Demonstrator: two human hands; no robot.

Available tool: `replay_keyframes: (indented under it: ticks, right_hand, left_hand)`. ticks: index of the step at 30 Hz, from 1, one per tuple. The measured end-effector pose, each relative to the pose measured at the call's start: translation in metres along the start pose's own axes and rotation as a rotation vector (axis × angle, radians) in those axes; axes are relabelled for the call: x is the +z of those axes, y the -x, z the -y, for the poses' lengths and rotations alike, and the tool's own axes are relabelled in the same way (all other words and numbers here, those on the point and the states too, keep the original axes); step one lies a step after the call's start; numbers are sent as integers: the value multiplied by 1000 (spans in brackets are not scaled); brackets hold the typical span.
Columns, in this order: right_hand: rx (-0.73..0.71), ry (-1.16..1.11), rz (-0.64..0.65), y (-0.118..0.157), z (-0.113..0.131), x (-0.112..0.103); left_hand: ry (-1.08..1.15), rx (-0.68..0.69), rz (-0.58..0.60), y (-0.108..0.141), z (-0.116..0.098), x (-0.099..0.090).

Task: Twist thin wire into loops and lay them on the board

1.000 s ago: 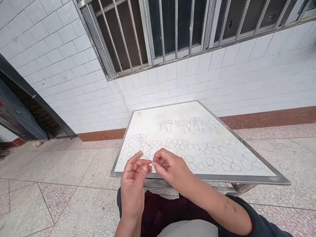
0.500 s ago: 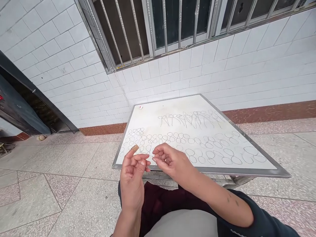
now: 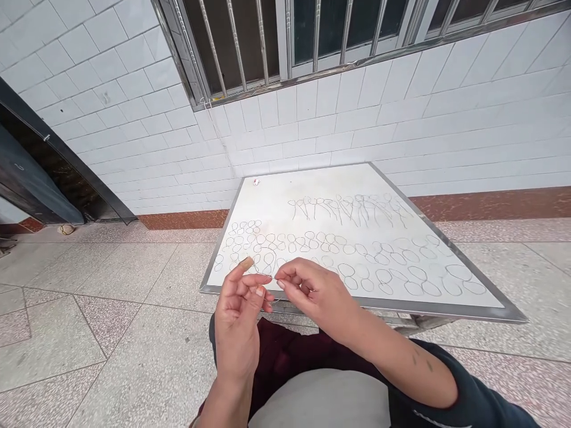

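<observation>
My left hand (image 3: 241, 315) is raised palm-up over the near edge of the board, thumb and fingers pinched together. A tan wrap (image 3: 247, 263) covers one of its fingertips. Right beside it, my right hand (image 3: 316, 294) is closed in a pinch, its fingertips almost meeting those of the left. A thin strand like fine wire seems to run at the fingertips, mostly too fine to make out. Beneath lies a white board (image 3: 272, 202) with a metal rim, bearing many thin dark wire-like loops (image 3: 383, 276) in rows. Farther back are looped pieces with long loose ends (image 3: 348, 208).
A small white-and-red item (image 3: 256, 182) lies at the board's far left corner. Behind stands a white tiled wall (image 3: 285, 134) with a barred window (image 3: 312, 35). To the left are a dark doorway (image 3: 44, 154) and a round object (image 3: 66, 229) on the stone floor (image 3: 134, 356).
The view has tilted down slightly. My fingertips have drawn a little closer together; both hands keep their pinch. The loops on the board look unchanged.
</observation>
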State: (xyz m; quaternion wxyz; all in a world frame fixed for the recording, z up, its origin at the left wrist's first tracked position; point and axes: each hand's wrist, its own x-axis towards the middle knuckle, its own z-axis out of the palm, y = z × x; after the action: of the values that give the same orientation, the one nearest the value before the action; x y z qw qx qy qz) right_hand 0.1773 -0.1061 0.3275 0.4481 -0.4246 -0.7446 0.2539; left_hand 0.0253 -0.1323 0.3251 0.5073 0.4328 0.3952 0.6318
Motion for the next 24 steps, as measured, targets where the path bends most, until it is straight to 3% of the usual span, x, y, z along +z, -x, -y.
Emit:
replay_keyframes:
  ticks: [24]
  right_hand:
    - [-47, 20, 65, -1, -13, 7]
  left_hand:
    - [-1, -7, -45, -11, 12, -1]
